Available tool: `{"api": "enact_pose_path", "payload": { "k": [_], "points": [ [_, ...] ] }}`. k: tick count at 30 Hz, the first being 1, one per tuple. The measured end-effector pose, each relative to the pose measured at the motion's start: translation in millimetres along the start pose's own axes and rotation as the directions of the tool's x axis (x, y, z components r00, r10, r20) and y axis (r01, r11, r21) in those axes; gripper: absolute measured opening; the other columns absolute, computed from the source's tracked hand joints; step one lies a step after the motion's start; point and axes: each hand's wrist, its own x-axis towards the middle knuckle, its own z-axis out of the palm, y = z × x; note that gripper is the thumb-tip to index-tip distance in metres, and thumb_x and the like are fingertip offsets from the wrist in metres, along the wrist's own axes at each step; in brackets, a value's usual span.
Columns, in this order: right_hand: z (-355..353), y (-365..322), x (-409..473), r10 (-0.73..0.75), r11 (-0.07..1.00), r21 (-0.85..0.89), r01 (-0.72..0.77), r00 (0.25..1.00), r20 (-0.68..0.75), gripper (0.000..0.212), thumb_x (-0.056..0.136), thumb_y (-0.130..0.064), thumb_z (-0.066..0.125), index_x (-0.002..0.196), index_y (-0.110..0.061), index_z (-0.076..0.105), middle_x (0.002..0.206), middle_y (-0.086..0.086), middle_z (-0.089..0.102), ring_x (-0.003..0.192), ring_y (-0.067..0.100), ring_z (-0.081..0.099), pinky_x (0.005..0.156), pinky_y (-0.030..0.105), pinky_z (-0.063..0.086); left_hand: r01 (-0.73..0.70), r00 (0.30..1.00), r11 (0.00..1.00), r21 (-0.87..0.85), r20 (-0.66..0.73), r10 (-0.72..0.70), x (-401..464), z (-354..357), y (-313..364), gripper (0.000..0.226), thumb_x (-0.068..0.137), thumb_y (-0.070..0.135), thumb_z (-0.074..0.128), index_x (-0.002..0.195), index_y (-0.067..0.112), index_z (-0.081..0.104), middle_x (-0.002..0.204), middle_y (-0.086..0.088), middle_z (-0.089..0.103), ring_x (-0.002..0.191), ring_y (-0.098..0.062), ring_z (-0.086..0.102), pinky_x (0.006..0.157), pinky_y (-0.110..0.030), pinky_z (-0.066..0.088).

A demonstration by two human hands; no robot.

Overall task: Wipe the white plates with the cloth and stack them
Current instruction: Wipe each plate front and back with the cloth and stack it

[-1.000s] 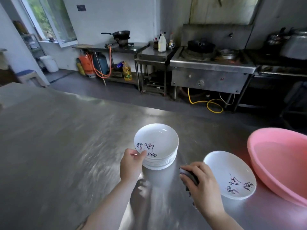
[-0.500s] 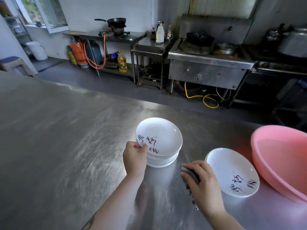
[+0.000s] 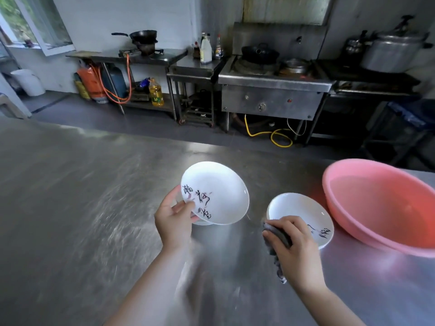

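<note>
My left hand (image 3: 175, 220) pinches the near rim of a white plate (image 3: 219, 191) with black brush writing and holds it tilted above the steel table. Under that plate only a sliver of the plate stack (image 3: 203, 223) shows; the rest is hidden. My right hand (image 3: 295, 245) grips a dark grey cloth (image 3: 279, 236) at the near-left edge of a second white plate (image 3: 299, 212), which lies on the table to the right.
A large pink basin (image 3: 381, 205) stands on the steel table (image 3: 82, 208) at the right, close to the second plate. Beyond the table's far edge is the kitchen floor, with stoves, gas bottles and shelves along the wall.
My left hand has lifted the top plate off the stack and tilted it. My right hand with the cloth has moved up to the edge of the right plate.
</note>
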Motion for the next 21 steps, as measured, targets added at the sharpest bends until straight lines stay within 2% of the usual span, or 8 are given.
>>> {"api": "enact_pose_path", "payload": {
  "k": [3,6,9,11,13,15,17,21],
  "points": [
    [-43.3,7.7,-14.2,0.066,0.997,0.048,-0.062,0.994,-0.087,0.025,0.084,-0.012,0.073,0.087,-0.037,0.070,0.097,-0.011,0.054,0.041,0.014,0.056,0.032,0.023,0.042,0.062,0.993,0.998,0.014,0.096,-0.063,-45.3,8.8,2.2,0.056,0.079,-0.014,0.063,0.093,0.039,0.076,0.087,-0.016,0.072,0.077,-0.028,0.071,0.055,-0.030,0.058],
    [-91.6,19.8,-34.0,0.094,0.995,0.038,-0.089,0.979,-0.183,0.025,0.084,-0.013,0.073,0.086,-0.037,0.069,0.095,-0.008,0.054,0.040,0.015,0.055,0.031,0.024,0.042,0.142,0.967,0.989,0.031,0.211,-0.145,-99.0,21.1,-10.3,0.050,0.080,-0.015,0.062,0.110,0.023,0.073,0.082,-0.009,0.076,0.075,-0.024,0.073,0.056,-0.034,0.059],
    [-135.9,36.7,-60.1,0.152,0.988,0.023,-0.151,0.960,-0.236,0.023,0.084,-0.013,0.072,0.083,-0.036,0.069,0.090,-0.006,0.055,0.038,0.019,0.054,0.028,0.030,0.043,0.214,0.923,0.972,0.098,0.304,-0.234,-155.4,32.5,-35.1,0.049,0.081,-0.014,0.061,0.110,0.023,0.071,0.080,-0.008,0.077,0.072,-0.020,0.074,0.054,-0.031,0.058],
    [-158.3,48.1,-79.2,0.156,0.985,-0.031,-0.169,0.954,-0.255,0.024,0.083,-0.012,0.073,0.081,-0.036,0.068,0.090,-0.008,0.056,0.046,0.015,0.058,0.037,0.030,0.050,0.263,0.886,0.952,0.157,0.351,-0.303,-191.6,40.3,-55.9,0.049,0.082,-0.015,0.059,0.109,0.024,0.072,0.080,-0.009,0.077,0.069,-0.020,0.073,0.054,-0.033,0.059],
    [-174.6,59.1,-99.1,0.127,0.983,-0.094,-0.157,0.956,-0.264,0.030,0.082,-0.008,0.074,0.080,-0.037,0.066,0.090,-0.010,0.057,0.058,-0.001,0.059,0.052,0.013,0.049,0.321,0.853,0.925,0.201,0.363,-0.375,-223.0,46.4,-77.6,0.049,0.082,-0.016,0.058,0.106,0.024,0.071,0.077,-0.009,0.077,0.066,-0.020,0.073,0.051,-0.031,0.058],
    [-185.5,71.7,-117.1,0.159,0.979,-0.083,-0.185,0.954,-0.255,0.030,0.081,-0.005,0.074,0.081,-0.034,0.066,0.089,-0.008,0.057,0.061,-0.009,0.056,0.050,0.000,0.038,0.372,0.828,0.900,0.228,0.356,-0.433,-247.3,50.3,-97.8,0.050,0.082,-0.017,0.058,0.105,0.025,0.071,0.078,-0.011,0.077,0.065,-0.021,0.073,0.050,-0.030,0.057],
    [-193.1,85.6,-134.0,0.208,0.970,-0.081,-0.231,0.952,-0.226,0.026,0.081,-0.006,0.074,0.082,-0.031,0.068,0.089,-0.007,0.056,0.061,-0.009,0.056,0.048,0.000,0.038,0.391,0.815,0.881,0.267,0.344,-0.466,-265.8,50.6,-116.0,0.051,0.082,-0.017,0.058,0.107,0.025,0.071,0.082,-0.011,0.077,0.069,-0.023,0.074,0.051,-0.030,0.057],
    [-202.1,108.3,-157.9,0.294,0.954,-0.022,-0.300,0.943,-0.155,0.024,0.084,-0.009,0.072,0.082,-0.033,0.069,0.090,-0.010,0.055,0.050,0.004,0.058,0.042,0.013,0.044,0.400,0.823,0.862,0.312,0.291,-0.488,-286.9,45.2,-141.2,0.051,0.083,-0.016,0.060,0.114,0.023,0.070,0.091,-0.010,0.078,0.078,-0.027,0.075,0.055,-0.032,0.059]
  ]
}}
